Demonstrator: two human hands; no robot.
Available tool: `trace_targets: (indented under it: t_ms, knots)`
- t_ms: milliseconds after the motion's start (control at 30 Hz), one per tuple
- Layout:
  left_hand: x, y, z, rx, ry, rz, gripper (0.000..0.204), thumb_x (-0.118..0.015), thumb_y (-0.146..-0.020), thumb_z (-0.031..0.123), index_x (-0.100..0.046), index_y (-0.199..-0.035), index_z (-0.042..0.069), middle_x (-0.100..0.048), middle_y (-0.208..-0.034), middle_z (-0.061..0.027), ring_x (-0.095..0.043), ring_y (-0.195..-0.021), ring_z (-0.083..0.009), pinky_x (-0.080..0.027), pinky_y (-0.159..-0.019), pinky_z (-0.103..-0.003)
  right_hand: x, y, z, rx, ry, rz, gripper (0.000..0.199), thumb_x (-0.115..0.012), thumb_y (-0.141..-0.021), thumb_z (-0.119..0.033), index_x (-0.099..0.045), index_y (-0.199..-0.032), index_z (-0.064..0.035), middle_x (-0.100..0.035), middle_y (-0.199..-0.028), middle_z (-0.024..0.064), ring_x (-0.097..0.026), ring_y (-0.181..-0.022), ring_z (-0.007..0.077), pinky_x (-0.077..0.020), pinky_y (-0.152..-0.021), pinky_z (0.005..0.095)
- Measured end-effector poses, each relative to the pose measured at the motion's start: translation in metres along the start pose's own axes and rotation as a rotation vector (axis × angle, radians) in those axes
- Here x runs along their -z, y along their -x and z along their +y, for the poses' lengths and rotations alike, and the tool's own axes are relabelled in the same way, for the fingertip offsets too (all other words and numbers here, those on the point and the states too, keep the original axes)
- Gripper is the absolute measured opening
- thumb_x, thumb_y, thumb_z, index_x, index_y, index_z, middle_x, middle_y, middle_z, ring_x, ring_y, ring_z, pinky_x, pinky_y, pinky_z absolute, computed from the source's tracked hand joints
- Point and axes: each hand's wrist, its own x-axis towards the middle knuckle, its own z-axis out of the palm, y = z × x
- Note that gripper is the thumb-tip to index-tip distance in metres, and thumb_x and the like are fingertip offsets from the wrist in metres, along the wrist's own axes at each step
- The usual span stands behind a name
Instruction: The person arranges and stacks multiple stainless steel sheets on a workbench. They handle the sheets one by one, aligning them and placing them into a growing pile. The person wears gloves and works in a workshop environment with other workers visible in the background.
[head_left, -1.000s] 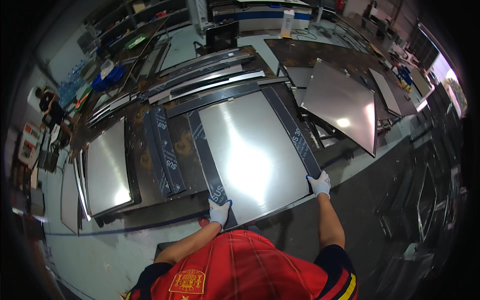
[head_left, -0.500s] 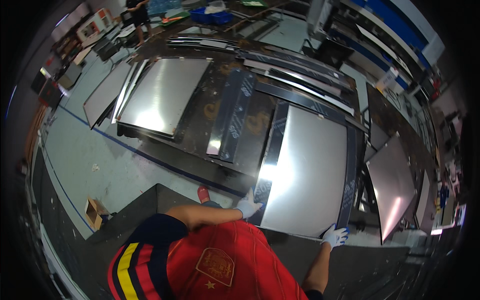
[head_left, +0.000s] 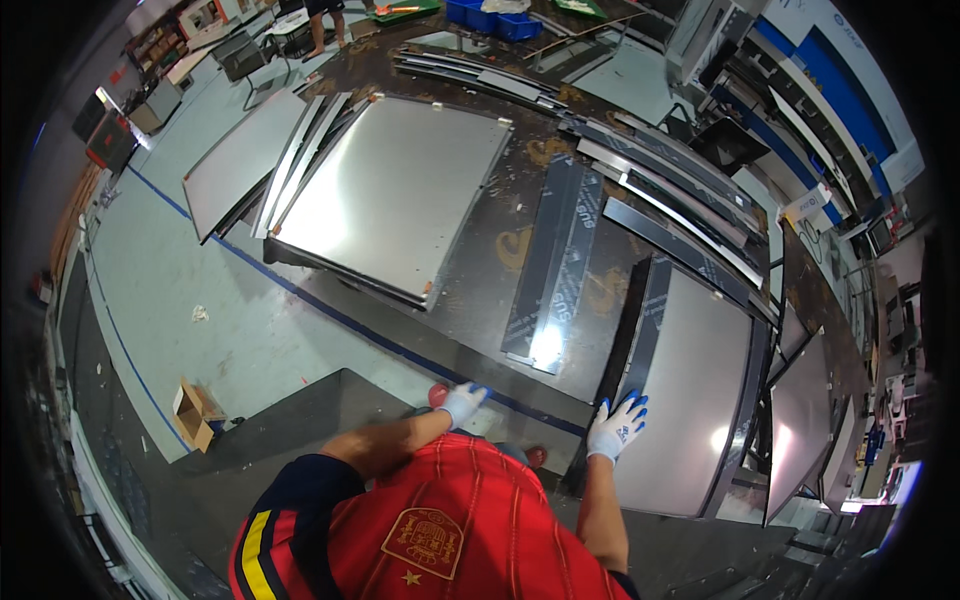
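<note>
While moving outward from the red shirt [head_left: 470, 520], note the left grip [head_left: 463, 402], gloved in white, apart from the metal and apparently empty; impossible to tell how far curled. Next, see the right grip [head_left: 614, 430], spread-fingered and nearly flat, laid on the dark margin at the near left corner of the satin metal panel [head_left: 700, 360], not wrapped around any edge. Observe the panel at the right of the tabletop [head_left: 465, 290], apparently projecting past the near edge. From such a placement, suspect tipping or sliding: under one-sided pressure at an unsupported corner, a possible pivot toward the floor [head_left: 250, 330]; across smooth film, a possible slip of the glove. Beyond, mark the two dark strips [head_left: 570, 270], liable to be knocked askew by a leftward swing. Compare, to the right, the angled panel [head_left: 798, 405], liable to be scratched by sideways contact. Farthest, find the bundled strips [head_left: 680, 195], liable to be shunted by too hard a forward push.
</note>
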Motion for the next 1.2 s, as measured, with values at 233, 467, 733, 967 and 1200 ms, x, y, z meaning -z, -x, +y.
trace_targets:
  t_ms: [233,467,733,967,1200]
  knots:
    - [0.183,0.007,-0.063,0.268,0.463,0.415,0.03,-0.066,-0.111,0.034,-0.077,-0.127,0.011,-0.08,-0.107,-0.0059,-0.075,-0.089,-0.0183,-0.058,-0.072,-0.036,-0.004,-0.009,-0.017,-0.014,0.062,0.018,0.092,-0.072,-0.102,-0.047,-0.034,-0.172,-0.0015,-0.026,-0.18,0.028,-0.033,-0.161,0.0494,-0.0239,-0.133,0.0586]
    - [0.292,-0.062,-0.044,0.106,0.712,0.641,0.045,-0.069,-0.11,0.049,-0.066,-0.139,0.014,-0.075,-0.112,-0.0034,-0.074,-0.092,-0.0192,-0.058,-0.071,-0.037,-0.041,-0.034,-0.073,-0.021,0.016,0.07,0.087,-0.069,-0.103,-0.048,-0.041,-0.165,0.0056,-0.034,-0.174,0.0331,-0.032,-0.16,0.0509,-0.0191,-0.133,0.0642]
    - [0.37,-0.129,0.078,0.172,0.372,0.814,0.102,-0.074,-0.104,0.056,-0.028,-0.171,-0.006,-0.051,-0.168,-0.0196,-0.052,-0.151,-0.0333,-0.042,-0.124,-0.041,-0.1,-0.084,-0.275,0.18,-0.199,-0.19,0.105,-0.08,-0.091,-0.062,-0.043,-0.166,0.0022,-0.038,-0.174,0.026,-0.034,-0.16,0.0472,-0.0238,-0.134,0.0585]
    - [0.387,-0.165,0.034,0.315,0.238,0.857,0.098,-0.071,-0.106,0.043,-0.02,-0.171,-0.009,-0.051,-0.165,-0.0304,-0.055,-0.149,-0.0416,-0.043,-0.124,-0.044,-0.087,-0.1,-0.294,0.098,-0.124,-0.092,0.108,-0.091,-0.082,-0.051,-0.043,-0.164,0.0003,-0.053,-0.157,0.0249,-0.048,-0.146,0.046,-0.036,-0.123,0.059]
    - [0.39,-0.139,0.045,0.327,0.278,0.648,0.089,-0.071,-0.107,0.044,-0.024,-0.172,0.004,-0.068,-0.141,-0.022,-0.07,-0.123,-0.0359,-0.056,-0.104,-0.043,-0.071,-0.12,-0.31,-0.064,-0.676,-0.114,0.095,-0.09,-0.084,-0.029,-0.046,-0.161,0.0031,-0.055,-0.147,0.0298,-0.051,-0.142,0.0482,-0.0409,-0.122,0.0523]
